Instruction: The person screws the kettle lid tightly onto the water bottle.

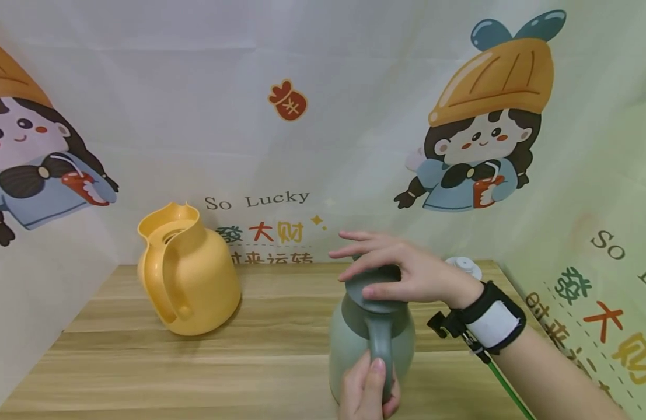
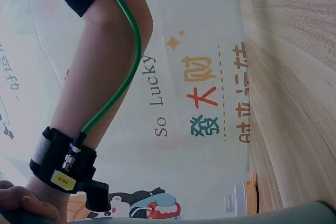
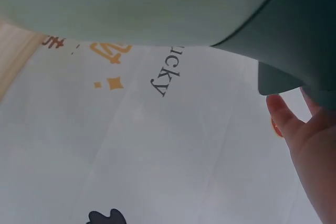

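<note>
A grey-green thermos jug [image 1: 344,344] stands on the wooden table, its handle towards me. My left hand [image 1: 366,388] grips that handle low down, with the thumb along it. Over the jug's top lies my right hand [image 1: 401,268], its fingers spread and stretched to the left and the thumb at the near rim. The jug's mouth is mostly hidden beneath that hand. In the right wrist view, a fingertip of the right hand [image 3: 310,145] is at the edge of the jug's dark upper part [image 3: 278,80]. The left wrist view shows mainly the right forearm [image 2: 100,77].
A yellow thermos jug [image 1: 207,280] stands at the left, its top uncovered. Behind the right hand, near the wall, lies a white stopper [image 1: 463,267] with an orange base in the left wrist view. Printed cloth walls [image 1: 354,146] enclose the wooden table [image 1: 280,361].
</note>
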The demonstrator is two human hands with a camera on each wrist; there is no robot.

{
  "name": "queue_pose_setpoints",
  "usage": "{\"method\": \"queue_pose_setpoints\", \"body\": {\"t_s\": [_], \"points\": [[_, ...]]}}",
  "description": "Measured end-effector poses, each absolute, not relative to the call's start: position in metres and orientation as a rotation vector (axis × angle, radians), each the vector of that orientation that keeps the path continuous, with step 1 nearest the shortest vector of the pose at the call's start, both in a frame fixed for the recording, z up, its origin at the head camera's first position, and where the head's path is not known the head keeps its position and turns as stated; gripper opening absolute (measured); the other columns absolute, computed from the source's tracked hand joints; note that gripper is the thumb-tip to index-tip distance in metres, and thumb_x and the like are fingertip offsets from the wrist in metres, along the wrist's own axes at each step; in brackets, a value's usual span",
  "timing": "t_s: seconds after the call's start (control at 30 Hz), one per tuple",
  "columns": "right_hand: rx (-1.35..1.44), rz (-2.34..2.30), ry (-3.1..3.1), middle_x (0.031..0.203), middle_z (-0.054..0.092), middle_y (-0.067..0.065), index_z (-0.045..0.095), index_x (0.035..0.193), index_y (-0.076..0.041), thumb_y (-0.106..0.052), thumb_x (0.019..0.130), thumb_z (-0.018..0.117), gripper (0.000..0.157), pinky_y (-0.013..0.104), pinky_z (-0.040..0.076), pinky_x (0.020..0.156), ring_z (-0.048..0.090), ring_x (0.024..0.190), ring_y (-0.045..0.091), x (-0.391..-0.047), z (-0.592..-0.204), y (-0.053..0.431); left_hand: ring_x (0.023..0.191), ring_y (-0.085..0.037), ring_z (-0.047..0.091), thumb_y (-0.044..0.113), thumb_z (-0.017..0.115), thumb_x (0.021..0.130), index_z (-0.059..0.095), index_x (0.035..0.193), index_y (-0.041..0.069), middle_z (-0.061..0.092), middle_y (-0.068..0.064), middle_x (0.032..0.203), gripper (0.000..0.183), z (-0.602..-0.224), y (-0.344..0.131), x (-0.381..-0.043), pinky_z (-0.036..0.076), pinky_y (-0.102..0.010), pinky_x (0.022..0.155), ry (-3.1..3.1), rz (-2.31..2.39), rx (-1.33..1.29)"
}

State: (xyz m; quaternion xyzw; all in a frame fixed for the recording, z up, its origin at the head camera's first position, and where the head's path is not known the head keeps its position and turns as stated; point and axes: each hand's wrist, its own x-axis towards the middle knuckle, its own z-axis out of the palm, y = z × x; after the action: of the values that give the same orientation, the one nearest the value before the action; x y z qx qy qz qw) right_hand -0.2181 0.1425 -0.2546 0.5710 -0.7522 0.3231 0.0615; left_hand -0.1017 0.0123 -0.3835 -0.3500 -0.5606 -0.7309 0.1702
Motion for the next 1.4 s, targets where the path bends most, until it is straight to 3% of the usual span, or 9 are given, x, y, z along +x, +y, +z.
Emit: {"method": "queue_pose_setpoints", "body": {"t_s": [0.1,0.37,0.57,1.03,1.4], "points": [[1.725,1.009,-2.282,0.129,0.051,0.001,0.064,0.111,-0.023,-0.028,0.088,0.061,0.024,0.05,0.024,0.102,0.027,0.13,0.026,-0.22,-0.26,0.144,0.039,-0.003,0.033,-0.013,0.021,0.091,0.041,0.071,0.001,0.036,-0.007,0.042,0.032,-0.385,0.012,-0.102,0.026,-0.016,0.031,-1.594,-2.072,-1.002],[1.625,1.054,-2.294,0.127,0.051,-0.002,0.063,0.111,-0.024,-0.023,0.088,0.062,0.024,0.048,0.026,0.102,0.029,0.128,0.024,-0.216,-0.268,0.144,0.041,0.0,0.034,-0.012,0.021,0.091,0.042,0.071,0.002,0.036,-0.006,0.043,0.032,-0.384,0.013,-0.102,0.027,-0.015,0.031,-1.593,-2.066,-1.007],[1.49,1.129,-2.271,0.124,0.053,0.003,0.064,0.11,-0.019,-0.01,0.086,0.062,0.025,0.047,0.028,0.101,0.029,0.128,0.023,-0.209,-0.274,0.142,0.036,-0.005,0.032,-0.015,0.02,0.089,0.041,0.07,0.0,0.035,-0.007,0.041,0.032,-0.383,0.013,-0.103,0.025,-0.015,0.03,-1.568,-2.035,-1.033],[1.063,1.063,-2.304,0.118,0.054,-0.007,0.063,0.11,-0.022,-0.016,0.089,0.058,0.023,0.046,0.027,0.101,0.031,0.126,0.017,-0.187,-0.285,0.135,0.036,-0.004,0.031,-0.015,0.02,0.089,0.04,0.069,0.0,0.035,-0.008,0.04,0.033,-0.378,0.013,-0.102,0.024,-0.016,0.029,-1.575,-2.04,-1.023],[1.116,1.096,-2.256,0.13,0.046,-0.003,0.058,0.116,-0.022,-0.025,0.084,0.06,0.033,0.054,0.023,0.1,0.022,0.131,0.023,-0.182,-0.296,0.143,0.036,-0.003,0.031,-0.015,0.02,0.09,0.04,0.07,0.0,0.035,-0.008,0.04,0.032,-0.379,0.013,-0.101,0.023,-0.015,0.028,-1.587,-2.056,-1.02]]}}
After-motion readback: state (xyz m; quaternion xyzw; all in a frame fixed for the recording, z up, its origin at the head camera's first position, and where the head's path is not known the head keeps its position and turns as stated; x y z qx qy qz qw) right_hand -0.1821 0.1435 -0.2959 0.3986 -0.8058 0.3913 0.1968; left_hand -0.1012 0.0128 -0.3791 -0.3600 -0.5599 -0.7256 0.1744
